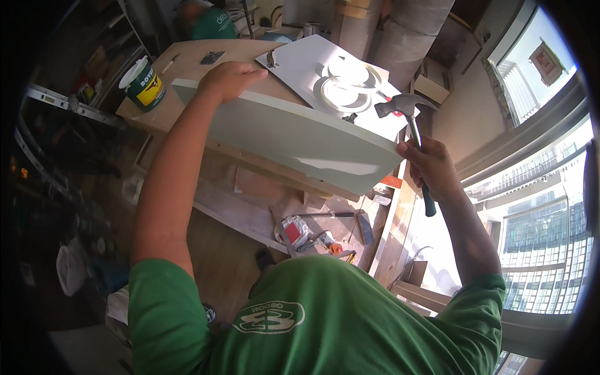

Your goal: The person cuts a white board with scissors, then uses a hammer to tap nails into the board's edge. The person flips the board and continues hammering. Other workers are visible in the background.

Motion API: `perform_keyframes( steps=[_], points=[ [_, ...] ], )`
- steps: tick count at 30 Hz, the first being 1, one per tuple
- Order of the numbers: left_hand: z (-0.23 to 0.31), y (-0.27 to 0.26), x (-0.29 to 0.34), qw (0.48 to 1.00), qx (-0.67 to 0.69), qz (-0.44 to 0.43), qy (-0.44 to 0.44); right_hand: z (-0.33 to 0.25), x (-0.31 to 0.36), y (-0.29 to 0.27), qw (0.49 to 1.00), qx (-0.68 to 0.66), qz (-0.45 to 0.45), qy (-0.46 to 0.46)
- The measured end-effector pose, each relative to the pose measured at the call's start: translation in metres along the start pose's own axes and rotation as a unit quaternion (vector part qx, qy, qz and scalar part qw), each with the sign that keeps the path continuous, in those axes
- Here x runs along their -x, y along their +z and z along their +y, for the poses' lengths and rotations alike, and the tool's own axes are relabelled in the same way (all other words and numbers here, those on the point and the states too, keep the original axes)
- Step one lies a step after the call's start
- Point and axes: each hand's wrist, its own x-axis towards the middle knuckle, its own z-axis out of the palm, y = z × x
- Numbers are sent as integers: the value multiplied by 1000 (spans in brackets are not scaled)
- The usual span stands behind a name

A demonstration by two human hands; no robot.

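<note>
My left hand [230,78] rests over the top edge of a pale green panel [294,140] that stands on its edge on a wooden workbench [187,53]. My right hand [430,165] grips the dark green handle of a claw hammer [407,115]. The steel hammer head is raised just above the panel's right end. A white board [300,62] with round cut-outs and white rings lies flat behind the panel.
A white tub with a yellow label [144,82] stands at the bench's left corner. Tools and scraps [309,237] lie on the floor below. A large grey duct [406,31] rises behind the bench. Windows [537,206] are at the right.
</note>
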Motion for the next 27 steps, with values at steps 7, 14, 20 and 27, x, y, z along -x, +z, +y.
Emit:
perform_keyframes(
  steps=[7, 14, 20, 27],
  points=[
    [1, -3, 4, 1000, 3, -11, -16, 18, 2, -4, 992, -124, -1, 2],
    [6, 4, 5, 999, 9, 24, -25, -32, 43, -38, 986, 109, 25, -124],
    [10, -5, 4, 998, -21, -28, -44, -55, 74, -52, 946, 267, 16, -183],
    [7, 0, 3, 1000, 13, 5, -26, -58, 75, -49, 894, 410, -26, -182]
  ],
)
